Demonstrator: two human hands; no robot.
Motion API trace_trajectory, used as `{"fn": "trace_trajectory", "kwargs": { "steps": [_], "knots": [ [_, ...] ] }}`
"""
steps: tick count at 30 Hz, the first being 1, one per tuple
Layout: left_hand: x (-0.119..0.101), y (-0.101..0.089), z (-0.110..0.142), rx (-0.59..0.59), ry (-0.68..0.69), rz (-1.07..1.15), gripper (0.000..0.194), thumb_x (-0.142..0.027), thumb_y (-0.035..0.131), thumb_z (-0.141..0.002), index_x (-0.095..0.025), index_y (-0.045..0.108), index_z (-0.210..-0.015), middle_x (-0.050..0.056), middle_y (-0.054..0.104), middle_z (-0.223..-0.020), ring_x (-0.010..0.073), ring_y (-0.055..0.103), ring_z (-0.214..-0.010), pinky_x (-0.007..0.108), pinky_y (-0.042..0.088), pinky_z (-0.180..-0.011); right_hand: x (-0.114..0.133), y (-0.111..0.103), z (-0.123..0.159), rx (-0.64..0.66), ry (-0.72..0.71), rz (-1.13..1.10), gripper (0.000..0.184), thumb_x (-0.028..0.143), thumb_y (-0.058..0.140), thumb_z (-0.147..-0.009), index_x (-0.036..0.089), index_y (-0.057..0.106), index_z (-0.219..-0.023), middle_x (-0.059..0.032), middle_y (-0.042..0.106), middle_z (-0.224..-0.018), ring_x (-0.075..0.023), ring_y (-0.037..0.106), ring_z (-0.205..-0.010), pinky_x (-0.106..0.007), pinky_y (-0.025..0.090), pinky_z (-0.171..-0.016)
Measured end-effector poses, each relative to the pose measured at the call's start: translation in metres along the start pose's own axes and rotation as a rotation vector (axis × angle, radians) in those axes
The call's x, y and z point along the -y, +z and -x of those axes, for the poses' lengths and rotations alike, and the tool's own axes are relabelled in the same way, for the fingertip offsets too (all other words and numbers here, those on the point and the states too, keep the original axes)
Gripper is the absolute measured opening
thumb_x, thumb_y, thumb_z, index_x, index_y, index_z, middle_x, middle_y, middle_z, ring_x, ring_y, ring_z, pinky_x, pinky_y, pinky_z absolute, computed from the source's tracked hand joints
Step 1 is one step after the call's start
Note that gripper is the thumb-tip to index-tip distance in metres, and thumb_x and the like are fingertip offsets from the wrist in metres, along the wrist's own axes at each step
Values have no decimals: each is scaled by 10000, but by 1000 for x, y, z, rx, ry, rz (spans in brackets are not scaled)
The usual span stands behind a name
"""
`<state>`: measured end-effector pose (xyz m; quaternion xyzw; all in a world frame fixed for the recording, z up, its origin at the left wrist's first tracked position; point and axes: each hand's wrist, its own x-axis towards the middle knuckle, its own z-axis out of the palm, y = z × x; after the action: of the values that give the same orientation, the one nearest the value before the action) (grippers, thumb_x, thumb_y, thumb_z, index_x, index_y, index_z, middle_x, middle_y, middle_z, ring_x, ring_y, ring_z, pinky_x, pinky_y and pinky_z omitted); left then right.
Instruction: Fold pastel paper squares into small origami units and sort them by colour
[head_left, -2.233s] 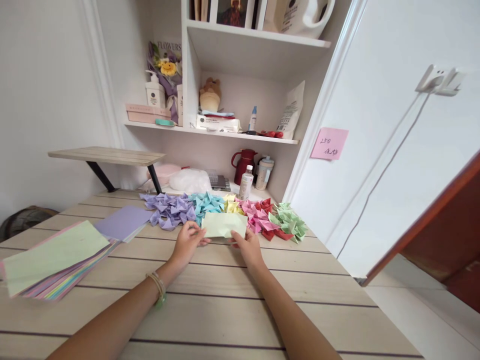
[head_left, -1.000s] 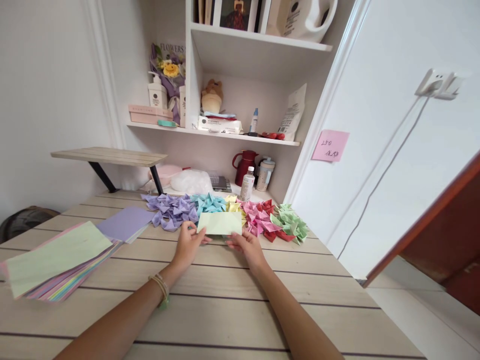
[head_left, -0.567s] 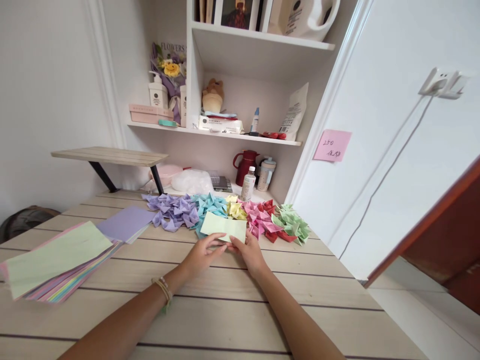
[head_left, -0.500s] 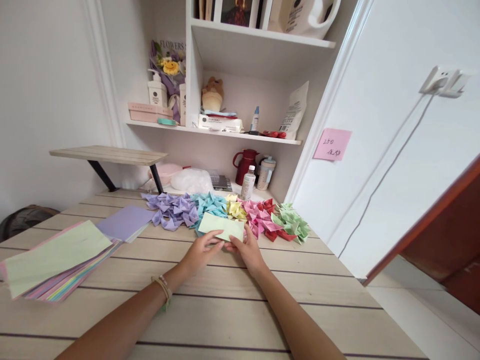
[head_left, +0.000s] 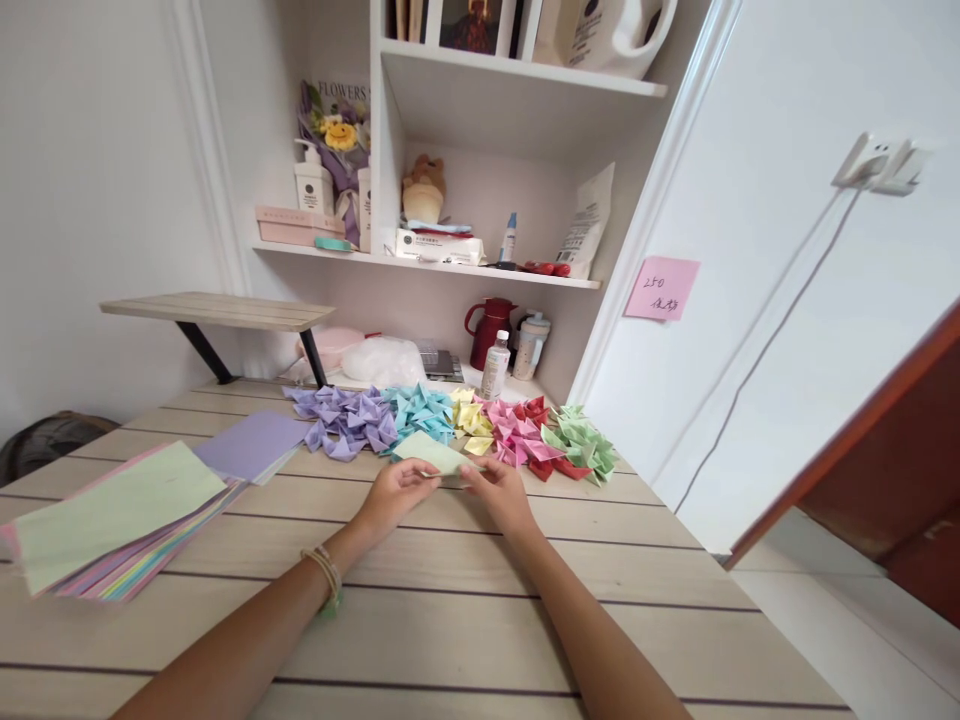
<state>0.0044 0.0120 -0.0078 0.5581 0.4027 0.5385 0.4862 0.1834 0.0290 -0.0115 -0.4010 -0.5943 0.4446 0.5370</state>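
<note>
A pale green sheet of folded paper [head_left: 433, 454] is held between both hands above the wooden table [head_left: 420, 625]. My left hand [head_left: 397, 492] pinches its left side, thumb and fingers closed. At the right end, my right hand [head_left: 501, 490] grips the paper the same way; some fingertips are hidden behind it. Just beyond the hands lie folded paper pieces in colour groups: purple [head_left: 349, 418], blue [head_left: 421, 410], yellow [head_left: 470, 412], pink [head_left: 517, 438], red [head_left: 540, 468] and green [head_left: 589, 448].
On the left rest a fanned stack of coloured paper [head_left: 124, 515] and a purple sheet [head_left: 251, 445]. A small raised shelf [head_left: 217, 310] stands behind them. At the back are a bottle [head_left: 495, 368], a red jug [head_left: 491, 333] and a patterned cup [head_left: 531, 345].
The green paper has tilted and its far edge has come lower, so less of its face shows. My right hand has shifted slightly and its fingers have moved along the paper.
</note>
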Motion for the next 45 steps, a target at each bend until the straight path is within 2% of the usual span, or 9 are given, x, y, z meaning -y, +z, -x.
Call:
{"fn": "trace_trajectory", "kwargs": {
  "steps": [3, 7, 14, 18, 26, 33, 45],
  "knots": [
    [2, 1, -1, -39, 28, -62, 211, -284, 743, -579, -143, 673, -720, 52, 688, -690, 172, 632, -683, 243, 475, -651, -3, -1, -2, -38, 45, -85, 370, 497, 700, -593, 138, 646, -664, -46, 653, -711, -155, 573, -618, -289, 488, -606],
    [4, -2, -4, -109, 57, -76, 187, -300, 736, -588, -147, 667, -670, 44, 680, -682, 168, 622, -678, 238, 468, -652, -5, 1, -2, -77, 61, -128, 351, 478, 719, -571, 150, 598, -602, -27, 624, -657, -150, 562, -623, -284, 476, -615],
    [6, -2, -3, -57, 31, -63, 230, -301, 725, -614, -143, 645, -761, 31, 665, -655, 156, 624, -649, 233, 466, -633, -6, 6, 1, -35, 46, -144, 351, 452, 717, -589, 168, 511, -575, 33, 520, -530, -102, 468, -522, -216, 378, -508],
    [4, 0, -1, -38, 11, -48, 327, -269, 759, -566, -140, 626, -836, 30, 672, -685, 150, 630, -670, 221, 464, -635, -8, 8, 1, -18, 45, -126, 357, 461, 713, -590, 164, 515, -573, 37, 510, -529, -96, 455, -514, -210, 360, -497],
    [5, -3, -4, -123, 45, -107, 328, -306, 742, -587, -130, 637, -842, 7, 645, -623, 143, 617, -624, 222, 454, -599, -6, 8, 1, -53, 115, -163, 370, 503, 711, -571, 172, 549, -598, -2, 579, -566, -151, 543, -575, -269, 450, -574],
    [2, -3, -2, -118, 65, -130, 368, -334, 731, -600, -125, 643, -890, 22, 652, -629, 163, 630, -657, 243, 473, -622, -9, 7, 1, -32, 118, -113, 362, 502, 670, -632, 166, 555, -561, 0, 576, -516, -137, 527, -530, -255, 415, -555],
    [4, -3, -1, -99, 107, -222, 300, -332, 716, -628, -132, 656, -843, 29, 659, -651, 156, 626, -641, 235, 480, -596, -10, 4, 1, -71, 120, -33, 374, 513, 670, -614, 162, 565, -536, 5, 571, -523, -134, 515, -541, -241, 384, -536]
  ]
}}
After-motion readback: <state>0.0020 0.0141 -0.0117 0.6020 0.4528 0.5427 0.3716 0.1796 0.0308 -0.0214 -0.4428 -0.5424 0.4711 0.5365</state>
